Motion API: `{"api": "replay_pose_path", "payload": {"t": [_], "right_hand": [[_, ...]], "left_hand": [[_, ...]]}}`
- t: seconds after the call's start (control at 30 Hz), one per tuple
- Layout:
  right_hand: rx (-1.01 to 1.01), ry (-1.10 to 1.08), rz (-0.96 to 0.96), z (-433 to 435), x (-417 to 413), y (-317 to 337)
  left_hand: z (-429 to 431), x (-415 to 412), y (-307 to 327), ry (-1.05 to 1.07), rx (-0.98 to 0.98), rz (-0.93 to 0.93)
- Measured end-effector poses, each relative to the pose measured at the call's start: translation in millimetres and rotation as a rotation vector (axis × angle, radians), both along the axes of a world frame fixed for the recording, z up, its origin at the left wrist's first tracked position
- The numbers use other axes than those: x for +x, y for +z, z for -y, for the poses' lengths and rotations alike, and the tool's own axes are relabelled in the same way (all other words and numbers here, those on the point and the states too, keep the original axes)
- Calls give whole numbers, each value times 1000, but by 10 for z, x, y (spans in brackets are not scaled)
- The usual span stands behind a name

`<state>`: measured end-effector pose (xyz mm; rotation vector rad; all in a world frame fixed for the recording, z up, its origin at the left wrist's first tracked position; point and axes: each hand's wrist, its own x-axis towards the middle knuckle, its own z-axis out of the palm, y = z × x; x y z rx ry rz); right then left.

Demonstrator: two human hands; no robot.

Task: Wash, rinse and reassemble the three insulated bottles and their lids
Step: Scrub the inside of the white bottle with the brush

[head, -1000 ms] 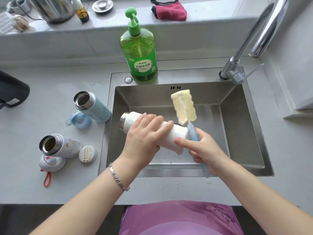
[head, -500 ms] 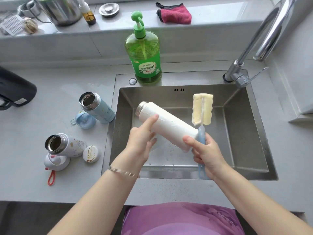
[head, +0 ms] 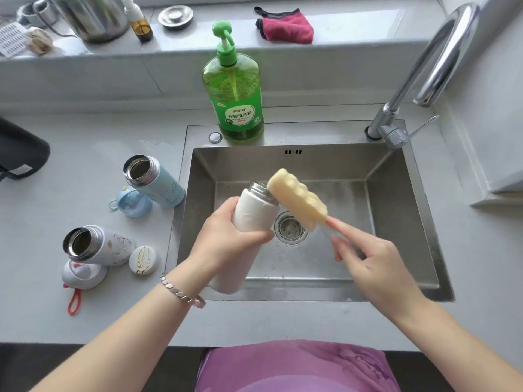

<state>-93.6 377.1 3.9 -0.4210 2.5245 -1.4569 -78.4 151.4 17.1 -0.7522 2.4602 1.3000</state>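
Over the steel sink (head: 402,222), my left hand (head: 226,239) grips a plain white insulated bottle (head: 254,213), its open mouth tilted up and away. My right hand (head: 365,256) holds the handle of a yellow sponge brush (head: 298,202), whose tip lies against the bottle's mouth. On the counter to the left lie a light blue bottle (head: 155,182) with its blue lid (head: 131,202), and a white patterned bottle (head: 96,244) beside a round white lid (head: 144,260) and a white cap with a red loop (head: 82,275). Both lying bottles are open.
A green dish soap pump bottle (head: 233,94) stands behind the sink. The tap (head: 424,66) rises at the back right. On the rear ledge sit a red cloth (head: 285,25), a metal pot (head: 90,15), a small amber bottle (head: 138,21) and a sink strainer (head: 175,17).
My left hand has turned the white bottle from lying sideways to mouth up and away. My right hand has swung the sponge brush down, bringing its tip to the bottle's mouth.
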Motion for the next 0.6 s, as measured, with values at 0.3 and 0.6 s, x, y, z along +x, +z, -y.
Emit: {"api": "replay_pose_path", "payload": {"t": [0.3, 0.6], "right_hand": [[171, 103, -248, 48, -14, 71], [360, 90, -280, 103, -16, 190]], "left_hand": [[-90, 36, 86, -107, -167, 47], [-114, -18, 124, -209, -368, -21]]}}
